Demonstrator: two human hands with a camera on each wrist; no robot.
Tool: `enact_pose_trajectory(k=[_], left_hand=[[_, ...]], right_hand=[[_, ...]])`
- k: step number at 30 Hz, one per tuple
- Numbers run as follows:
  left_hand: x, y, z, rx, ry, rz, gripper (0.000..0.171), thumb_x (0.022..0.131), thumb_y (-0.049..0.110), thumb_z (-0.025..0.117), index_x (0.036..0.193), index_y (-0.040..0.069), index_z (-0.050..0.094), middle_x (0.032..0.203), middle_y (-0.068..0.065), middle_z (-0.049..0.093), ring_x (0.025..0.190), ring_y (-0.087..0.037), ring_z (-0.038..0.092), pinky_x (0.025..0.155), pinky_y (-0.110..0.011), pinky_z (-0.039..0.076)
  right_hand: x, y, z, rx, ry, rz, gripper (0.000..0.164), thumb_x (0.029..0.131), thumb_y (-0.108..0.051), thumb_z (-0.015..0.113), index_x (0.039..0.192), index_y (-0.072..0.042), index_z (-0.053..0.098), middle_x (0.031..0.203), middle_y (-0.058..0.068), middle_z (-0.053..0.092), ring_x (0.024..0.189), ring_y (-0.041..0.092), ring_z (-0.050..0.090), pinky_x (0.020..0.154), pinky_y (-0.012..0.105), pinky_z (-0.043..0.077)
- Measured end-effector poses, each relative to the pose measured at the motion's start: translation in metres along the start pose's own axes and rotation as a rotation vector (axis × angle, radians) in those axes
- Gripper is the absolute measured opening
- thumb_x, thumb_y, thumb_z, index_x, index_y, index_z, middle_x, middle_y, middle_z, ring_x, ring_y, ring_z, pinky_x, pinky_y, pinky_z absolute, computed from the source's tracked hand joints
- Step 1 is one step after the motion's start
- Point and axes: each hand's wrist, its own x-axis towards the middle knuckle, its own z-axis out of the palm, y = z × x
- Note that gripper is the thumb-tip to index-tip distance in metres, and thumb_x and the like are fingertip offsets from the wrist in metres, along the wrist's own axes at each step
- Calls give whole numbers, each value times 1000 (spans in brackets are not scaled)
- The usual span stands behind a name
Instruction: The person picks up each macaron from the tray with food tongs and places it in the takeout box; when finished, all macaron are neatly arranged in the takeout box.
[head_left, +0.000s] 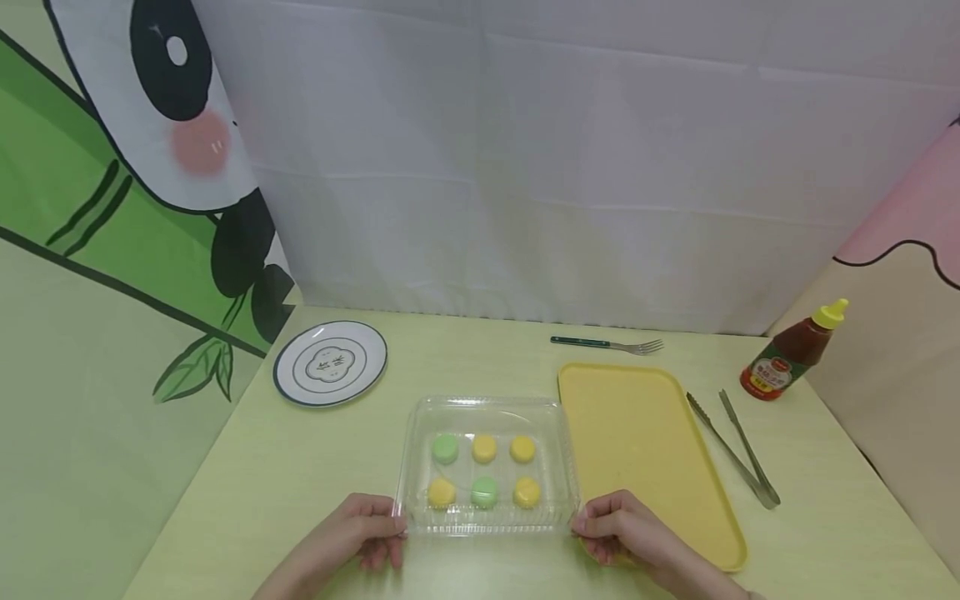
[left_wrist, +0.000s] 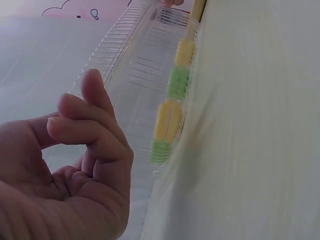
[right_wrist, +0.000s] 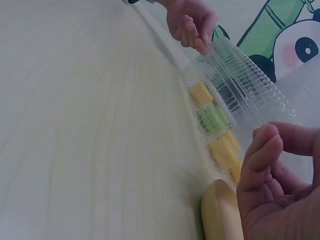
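A clear plastic clamshell box (head_left: 487,527) lies in front of me, with its lid down over several macarons in two rows. Some are green (head_left: 446,449), the others yellow (head_left: 527,492). At the box's front left corner my left hand (head_left: 362,531) pinches the rim between thumb and fingers. My right hand (head_left: 621,527) pinches the rim at the front right corner, as the right wrist view also shows. Seen from the left wrist, the macarons' sides (left_wrist: 168,121) show through the clear wall, close over the table.
Right of the box, a yellow tray (head_left: 637,450) slips partly under its edge in the head view. Metal tongs (head_left: 750,467) lie beside the tray, and a sauce bottle (head_left: 791,354) stands behind them. A fork (head_left: 607,344) and a white plate (head_left: 288,367) are farther back.
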Motion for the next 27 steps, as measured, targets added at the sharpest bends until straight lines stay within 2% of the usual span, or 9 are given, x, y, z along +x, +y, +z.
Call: enact_pose_trajectory(k=[7,14,22,27], left_hand=[[0,1,2,-5,50,-32,31,97,11,55,94,-20,55,69,-4,66,54,-6,50,48,-15,39],[1,-1,2,-16,72,-31,30,96,11,55,92,-19,56,66,-1,63,52,-6,48,47,-16,37],[1,-1,1,-20,34,-18,35,96,11,55,93,-23,52,66,-1,62,52,-5,46,47,-15,37],[1,0,0,-9,23,-35,37,96,14,56,93,-23,52,66,-3,63,53,-6,48,48,-16,38]], right_hand=[[0,-1,2,24,14,14,31,91,-14,68,86,16,63,65,-2,57,56,9,49,51,17,41],[0,-1,4,32,39,29,17,90,-13,68,79,0,70,64,-2,58,56,8,49,51,17,41],[1,-1,5,24,35,22,20,91,-13,67,80,4,69,64,-2,58,55,8,48,51,16,40],[1,-2,6,19,41,35,20,91,-14,67,81,4,69,64,-3,58,55,8,48,50,17,41]])
